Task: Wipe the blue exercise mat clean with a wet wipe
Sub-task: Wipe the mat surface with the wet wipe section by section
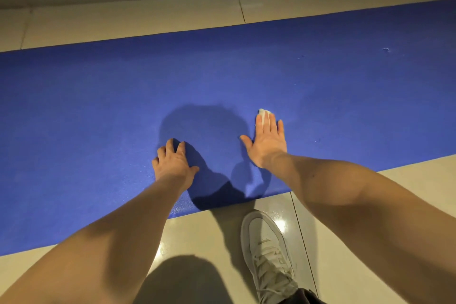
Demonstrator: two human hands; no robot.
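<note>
Mat (1): one blue exercise mat (pixel 98 106) lies flat on the floor, running as a band from 9 o'clock to 3 o'clock across the view.
Wet wipe (1): one small white bunched wet wipe (pixel 265 113) sits on the mat, just right of centre, mostly covered, with only its far end showing.
Hands (2): both rest on the mat.
Right hand (pixel 267 142): flat, fingers straight and close together, thumb out toward 9 o'clock. The fingertips press the wipe down against the mat, and nothing is gripped.
Left hand (pixel 174 160): at 8 o'clock from the right hand and apart from it. The fingers are spread and arched, and the tips are propped on the mat. It holds nothing.
White specks (2): one (pixel 385 49) toward 2 o'clock and one (pixel 316 141) at 3 o'clock of the right hand, both on the mat.
Shoe (1): one white laced sneaker (pixel 267 247) at 5 o'clock, on the floor near the mat's near edge.
Floor: pale glossy tiles (pixel 209 234) border the mat at 12 and 6 o'clock.
Shadow (1): a rounded dark patch (pixel 204 126) lies on the mat between the hands.
</note>
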